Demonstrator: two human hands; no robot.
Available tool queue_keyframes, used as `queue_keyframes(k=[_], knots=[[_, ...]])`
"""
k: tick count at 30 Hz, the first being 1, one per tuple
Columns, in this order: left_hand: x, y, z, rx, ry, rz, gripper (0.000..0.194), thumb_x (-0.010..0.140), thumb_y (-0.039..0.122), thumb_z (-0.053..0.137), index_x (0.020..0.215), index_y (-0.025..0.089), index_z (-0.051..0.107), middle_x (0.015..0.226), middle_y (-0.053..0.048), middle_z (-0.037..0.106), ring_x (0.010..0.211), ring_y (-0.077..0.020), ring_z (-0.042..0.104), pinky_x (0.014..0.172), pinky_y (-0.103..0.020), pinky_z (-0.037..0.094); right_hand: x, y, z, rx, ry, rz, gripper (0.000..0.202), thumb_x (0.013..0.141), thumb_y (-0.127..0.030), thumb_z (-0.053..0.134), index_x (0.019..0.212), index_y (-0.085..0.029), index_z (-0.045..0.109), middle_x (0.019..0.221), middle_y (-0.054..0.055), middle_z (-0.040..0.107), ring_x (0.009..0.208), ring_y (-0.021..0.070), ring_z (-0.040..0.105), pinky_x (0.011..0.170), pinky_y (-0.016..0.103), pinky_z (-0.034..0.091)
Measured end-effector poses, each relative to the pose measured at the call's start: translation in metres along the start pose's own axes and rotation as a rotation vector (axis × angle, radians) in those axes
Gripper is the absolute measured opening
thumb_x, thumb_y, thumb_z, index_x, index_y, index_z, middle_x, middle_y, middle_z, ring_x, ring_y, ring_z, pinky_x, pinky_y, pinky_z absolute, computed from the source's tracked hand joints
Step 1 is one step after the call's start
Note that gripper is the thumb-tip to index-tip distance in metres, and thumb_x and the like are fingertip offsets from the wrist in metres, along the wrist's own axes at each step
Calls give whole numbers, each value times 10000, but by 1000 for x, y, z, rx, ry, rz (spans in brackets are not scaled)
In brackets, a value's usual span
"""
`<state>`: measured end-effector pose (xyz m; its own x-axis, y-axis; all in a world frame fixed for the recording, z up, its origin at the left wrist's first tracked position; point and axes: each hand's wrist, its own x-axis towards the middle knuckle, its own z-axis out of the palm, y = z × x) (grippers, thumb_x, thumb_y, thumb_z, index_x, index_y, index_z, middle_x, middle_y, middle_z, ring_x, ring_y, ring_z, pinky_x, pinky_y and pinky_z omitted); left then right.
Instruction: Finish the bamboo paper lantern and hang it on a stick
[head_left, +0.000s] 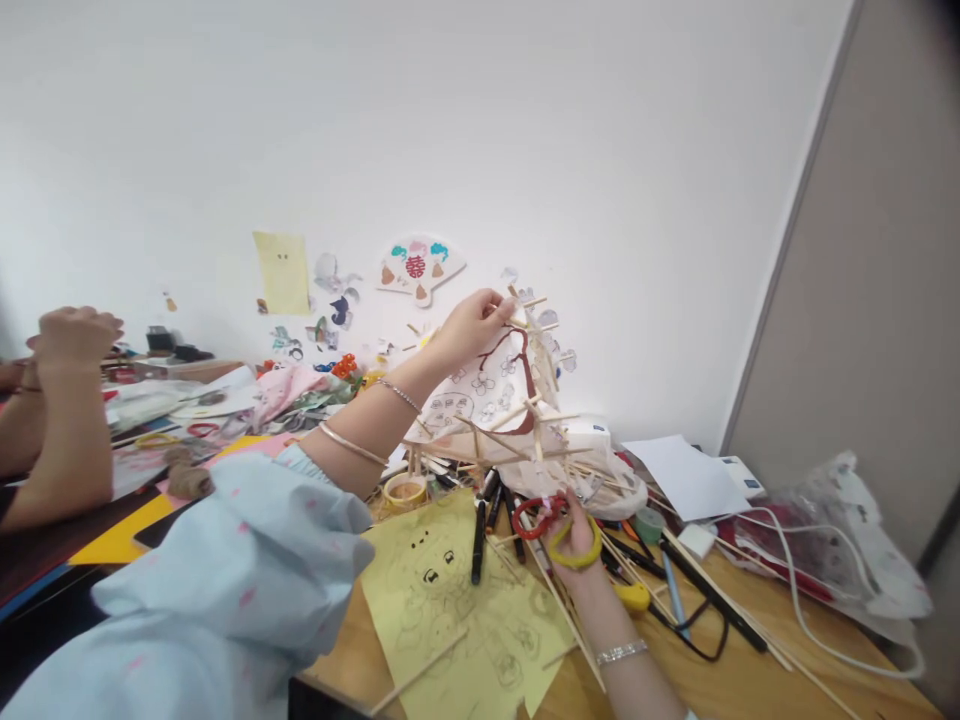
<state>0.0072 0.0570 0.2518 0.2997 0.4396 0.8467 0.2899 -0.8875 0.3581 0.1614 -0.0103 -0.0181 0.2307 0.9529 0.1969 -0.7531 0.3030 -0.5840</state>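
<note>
My left hand (484,322) is raised near the wall, its thumb and fingers pinched on the top of a frame of thin wooden sticks (499,435). White paper (491,385) with drawn flowers and a dark red branch stands within the frame. Lower down on the right, my right hand (577,540) is at a pair of scissors with a yellow handle (574,545), and some of its fingers are hidden behind the handle. Red scissor handles (538,515) lie just left of that hand. Beneath is a yellow sheet (465,610) with pencil drawings.
Black pens (478,540), a tape roll (405,488) and loose sticks cover the wooden table (750,600). At right are white paper (679,475), a cable and a plastic bag (847,540). Another person's arm (71,420) is at left. A fan-shaped piece (420,268) is on the wall.
</note>
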Motion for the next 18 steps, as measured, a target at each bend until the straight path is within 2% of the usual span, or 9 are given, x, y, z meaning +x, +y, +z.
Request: queue_keyframes(k=[3, 6, 9, 12, 14, 16, 18], knots=[[3, -7, -1, 165, -2, -21, 243, 851, 383, 470, 814, 168, 577, 691, -5, 570, 654, -150, 499, 603, -271, 365, -9, 1, 12, 51, -24, 6, 337, 592, -478, 767, 718, -230, 577, 645, -60, 639, 524, 79, 557, 546, 211, 500], [-1, -7, 4, 236, -14, -44, 253, 856, 384, 460, 913, 173, 587, 750, -29, 614, 699, -172, 537, 643, -290, 396, -21, 4, 27, 68, -66, 38, 352, 613, -513, 740, 788, -244, 595, 730, -46, 659, 582, 86, 567, 586, 221, 505], [-8, -2, 13, 301, 23, -61, 253, 862, 347, 467, 1012, 170, 569, 834, -65, 646, 761, -199, 564, 709, -322, 418, -33, 4, 39, 62, -126, 80, 335, 617, -467, 745, 806, -233, 599, 766, -17, 656, 592, 108, 561, 554, 244, 501], [-17, 0, 26, 391, 84, -45, 252, 869, 319, 467, 1027, 150, 567, 876, -104, 656, 822, -233, 569, 754, -358, 415, -40, 3, 47, 83, -145, 91, 340, 608, -379, 772, 857, -236, 590, 834, -3, 660, 586, 98, 544, 528, 232, 485], [-20, -1, 34, 434, 129, -37, 248, 872, 315, 466, 1015, 143, 573, 882, -116, 658, 845, -250, 565, 768, -372, 407, -41, 3, 49, 93, -123, 63, 327, 611, -315, 780, 857, -236, 578, 726, -35, 621, 527, 70, 501, 497, 197, 457], [-22, -5, 39, 457, 180, -26, 240, 876, 310, 462, 1001, 141, 578, 898, -124, 657, 861, -260, 560, 777, -380, 397, -38, 0, 47, 75, -88, 11, 295, 601, -282, 786, 777, -214, 559, 578, -74, 511, 460, 47, 432, 452, 166, 416], [-21, -9, 40, 453, 235, -2, 235, 882, 315, 453, 989, 145, 576, 904, -124, 654, 868, -262, 553, 783, -383, 387, -32, -4, 41, 52, -49, -50, 299, 590, -283, 788, 694, -201, 519, 524, -92, 425, 432, 39, 388, 423, 156, 386]])
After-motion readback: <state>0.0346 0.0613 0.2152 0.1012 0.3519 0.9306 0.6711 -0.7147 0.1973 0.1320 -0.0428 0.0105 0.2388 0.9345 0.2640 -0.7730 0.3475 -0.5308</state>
